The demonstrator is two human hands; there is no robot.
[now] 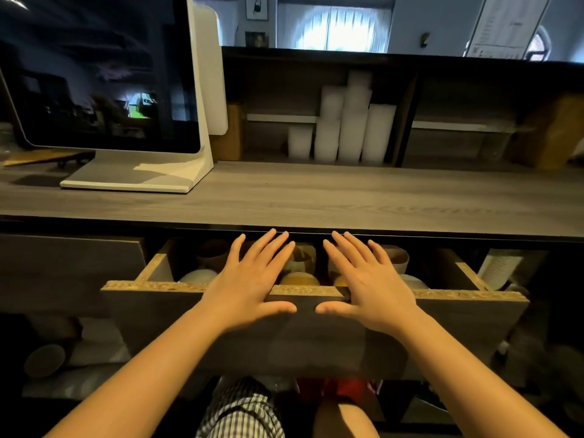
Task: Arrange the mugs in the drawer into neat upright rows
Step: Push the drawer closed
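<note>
Palms down, the left hand (249,289) and right hand (369,292) lie side by side with fingers straight and fanned wide, holding nothing, thumbs nearly meeting. Both stretch across the raw chipboard top edge of the half-open grey wooden drawer (151,308). Beneath and beside the fingers sit the round brown, beige, white and yellow mugs (212,252), crowded inside the drawer; how each stands is hard to tell. Above runs the grey wood-grain counter (316,191), carrying a white-framed dark screen (104,74) at left.

dim interior | backlit windows (343,26) glare | wide-angle edge bending | slight softness
</note>
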